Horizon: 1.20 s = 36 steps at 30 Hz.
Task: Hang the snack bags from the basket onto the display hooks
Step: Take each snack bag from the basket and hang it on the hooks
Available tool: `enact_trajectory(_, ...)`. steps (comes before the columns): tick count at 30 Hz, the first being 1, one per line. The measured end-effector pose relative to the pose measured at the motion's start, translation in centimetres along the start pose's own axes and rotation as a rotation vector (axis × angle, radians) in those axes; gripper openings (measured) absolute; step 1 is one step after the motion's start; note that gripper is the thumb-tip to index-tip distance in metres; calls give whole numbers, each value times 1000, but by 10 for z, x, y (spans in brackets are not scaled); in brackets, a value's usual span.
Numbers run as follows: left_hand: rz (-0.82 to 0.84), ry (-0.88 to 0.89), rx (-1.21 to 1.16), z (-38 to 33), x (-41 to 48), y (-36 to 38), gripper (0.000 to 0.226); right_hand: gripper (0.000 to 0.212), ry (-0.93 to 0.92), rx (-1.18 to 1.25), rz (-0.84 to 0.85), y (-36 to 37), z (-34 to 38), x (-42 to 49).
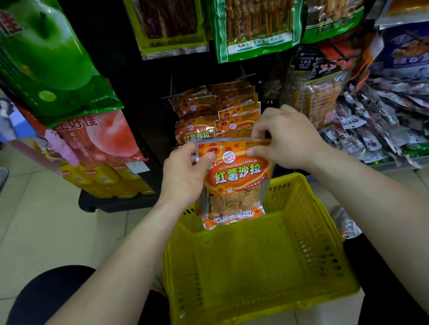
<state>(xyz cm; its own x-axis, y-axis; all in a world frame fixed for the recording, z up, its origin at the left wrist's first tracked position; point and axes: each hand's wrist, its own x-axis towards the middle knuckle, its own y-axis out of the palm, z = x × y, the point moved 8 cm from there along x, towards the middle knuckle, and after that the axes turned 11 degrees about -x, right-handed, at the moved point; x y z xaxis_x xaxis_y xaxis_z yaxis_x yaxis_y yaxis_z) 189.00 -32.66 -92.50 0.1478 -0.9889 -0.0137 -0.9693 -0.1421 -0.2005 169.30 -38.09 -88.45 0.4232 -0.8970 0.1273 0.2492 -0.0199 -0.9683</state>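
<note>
**Blind threading could miss the hook**

My left hand [184, 171] and right hand [286, 140] pinch the top corners of the orange foil snack bag [235, 186]. It hangs above the yellow plastic basket [324, 230], just before the rows of matching hung orange bags [215, 111]. The hook tip is hidden, so I might crumple the header or drop the bag.

The snack bag [236, 175] was glossy plastic film w/ a clear window low down. The basket [308, 231] was matt yellow plastic, perforated walls. The green apple bag [41, 56] shone, v. glossy. The floor tiles [25, 212] looked smooth, slight sheen.
</note>
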Motion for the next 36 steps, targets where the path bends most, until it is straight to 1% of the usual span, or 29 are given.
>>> enact_trajectory(3, 20, 14, 23, 1, 0, 4, 22, 24, -42, 67, 117, 9, 8, -4)
enact_trajectory(5, 49, 22, 21, 1, -2, 11, 25, 20, -52, 97, 160, 18, 15, -6)
enact_trajectory(7, 75, 34, 23, 3, -3, 17, 21, 13, -61, 59, 152, 24, 20, -7)
enact_trajectory(10, 39, 50, 36, 3, 1, 13, 8, 16, -21, -25, 107, 17, 12, -3)
enact_trajectory(12, -8, 59, 79, 3, 8, 0, 12, 18, 17, -78, 43, 3, -3, 6)
enact_trajectory(14, -8, 26, 118, 11, 14, -10, 16, 19, 34, -105, -1, -10, -21, 19)
enact_trajectory(17, 35, -64, 193, 37, 21, -16, 19, 16, 34, -163, 27, -9, -43, 40)
enact_trajectory(20, 110, -150, 253, 66, 29, -7, 21, 18, 56, -229, 74, 11, -61, 58)
enact_trajectory(23, 150, -193, 272, 90, 45, 12, 20, 20, 76, -263, 118, 42, -76, 75)
enact_trajectory(28, 248, -229, 278, 135, 75, 67, 20, 25, 129, -226, 195, 105, -93, 100)
enact_trajectory(32, 319, -291, 293, 174, 97, 109, 19, 26, 117, -251, 232, 155, -94, 117)
enact_trajectory(34, 350, -326, 308, 191, 107, 124, 24, 25, 108, -241, 229, 173, -95, 123)
enact_trajectory(36, 375, -347, 349, 204, 113, 133, 35, 22, 105, -210, 236, 188, -97, 127)
